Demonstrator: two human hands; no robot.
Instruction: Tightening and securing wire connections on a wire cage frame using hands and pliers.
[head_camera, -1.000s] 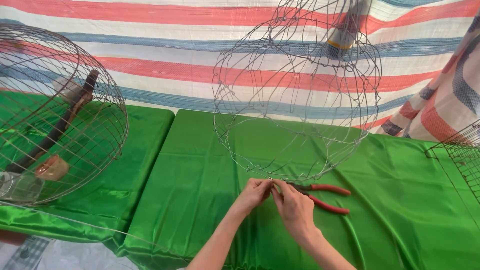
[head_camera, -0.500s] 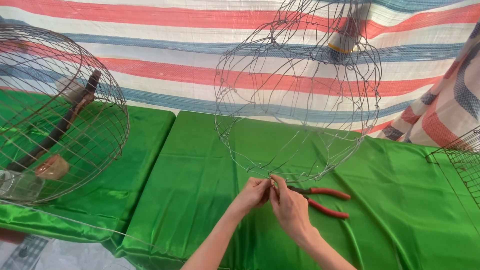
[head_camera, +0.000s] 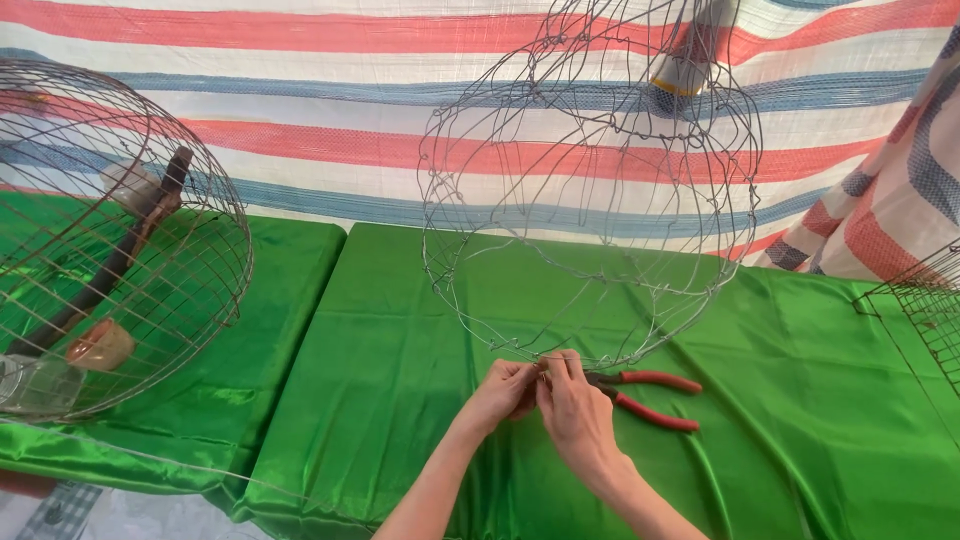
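- The table (head_camera: 800, 440), under shiny green cloth, fills the lower view.
- My wire frame (head_camera: 590, 190) stands near the table's middle, its bottom rim at my fingers.
- A finished wire cage (head_camera: 110, 240) sits at the left edge.
- My right hand (head_camera: 577, 412) and left hand (head_camera: 503, 392) touch, both pinched shut on the frame's bottom wire.
- Red pliers (head_camera: 648, 397) lie just beside my right hand.

Wire frame (head_camera: 590, 200): thin bare metal wire, dull grey, kinked. Counter cloth (head_camera: 400, 330): glossy green satin-like fabric, creased. Pliers (head_camera: 645, 395): dark metal head, smooth red handles, probably plastic-coated. Finished cage (head_camera: 120, 240) at the counter's left edge: fine metal mesh. Backdrop (head_camera: 300, 130): matt woven striped tarpaulin.
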